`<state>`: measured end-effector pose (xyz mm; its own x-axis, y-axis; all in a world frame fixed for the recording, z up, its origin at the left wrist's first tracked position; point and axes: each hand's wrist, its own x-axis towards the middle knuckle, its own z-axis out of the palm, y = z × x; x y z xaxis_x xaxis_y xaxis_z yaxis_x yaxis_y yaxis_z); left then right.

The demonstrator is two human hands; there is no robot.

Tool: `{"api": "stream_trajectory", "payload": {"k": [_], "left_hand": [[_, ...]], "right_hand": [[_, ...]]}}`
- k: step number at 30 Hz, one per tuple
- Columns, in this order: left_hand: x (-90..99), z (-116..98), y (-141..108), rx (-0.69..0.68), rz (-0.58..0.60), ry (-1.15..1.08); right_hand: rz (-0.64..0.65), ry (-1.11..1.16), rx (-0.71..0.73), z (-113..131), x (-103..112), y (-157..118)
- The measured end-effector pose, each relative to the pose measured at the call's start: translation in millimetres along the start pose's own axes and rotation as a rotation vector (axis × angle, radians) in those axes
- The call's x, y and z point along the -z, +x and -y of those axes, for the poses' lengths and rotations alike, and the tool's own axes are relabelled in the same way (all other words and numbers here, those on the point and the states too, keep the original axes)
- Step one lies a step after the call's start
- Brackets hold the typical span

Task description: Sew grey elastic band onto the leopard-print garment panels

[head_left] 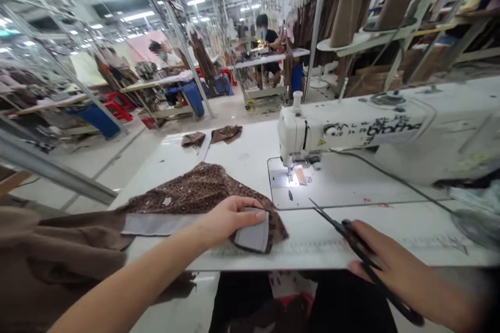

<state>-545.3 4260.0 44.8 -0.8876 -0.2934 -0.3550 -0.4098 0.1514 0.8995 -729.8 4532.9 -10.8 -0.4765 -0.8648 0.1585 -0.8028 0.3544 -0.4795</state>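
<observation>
My left hand (pixel 230 217) pinches a pale grey backed fabric piece (pixel 253 237) with a dark edge, near the table's front. It belongs to or lies on a brown patterned fabric (pixel 187 187), which has a long pale grey strip (pixel 160 224) along its near side. In my right hand (pixel 378 255) is a pair of black scissors (pixel 332 222), its fingers wrapped round the handles. The blades point up and left toward the sewing machine (pixel 351 125) and look nearly closed. Plain brown cloth (pixel 70 260) hangs off the table on the left.
Under the lit needle lies a small orange piece (pixel 300 176). Patterned scraps (pixel 226 134) sit at the table's far side. A ruler tape (pixel 312 247) runs along the front edge. Brown thread cones (pixel 347 18) stand behind the machine. Two people work at machines farther back.
</observation>
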Motion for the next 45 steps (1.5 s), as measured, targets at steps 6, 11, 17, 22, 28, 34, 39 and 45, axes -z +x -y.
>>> {"api": "stream_trajectory", "payload": {"k": [6, 11, 17, 22, 28, 34, 39, 45], "left_hand": [[-14.2, 4, -30, 0.219, 0.015, -0.476], [-11.5, 17, -32, 0.198, 0.014, -0.446], [-22.5, 25, -32, 0.130, -0.050, -0.450], [-31.6, 26, -31, 0.088, -0.018, -0.510], [-38.2, 27, -26, 0.167, 0.019, -0.431], [-41.1, 26, -20, 0.196, 0.130, -0.582], [-43.9, 28, -20, 0.182, 0.108, -0.587], [-38.8, 31, -24, 0.183, 0.113, -0.485]], "right_hand": [[0.258, 0.123, -0.004, 54, -14, 5], [0.315, 0.118, -0.032, 69, -18, 0], [0.336, 0.153, -0.042, 95, -20, 6], [0.287, 0.124, -0.038, 103, -25, 9], [0.404, 0.322, -0.191, 88, -42, -6], [0.200, 0.542, -0.219, 78, -35, 0], [0.020, 0.559, -0.079, 96, -32, 16], [0.210, 0.780, -0.128, 103, -43, 24]]}}
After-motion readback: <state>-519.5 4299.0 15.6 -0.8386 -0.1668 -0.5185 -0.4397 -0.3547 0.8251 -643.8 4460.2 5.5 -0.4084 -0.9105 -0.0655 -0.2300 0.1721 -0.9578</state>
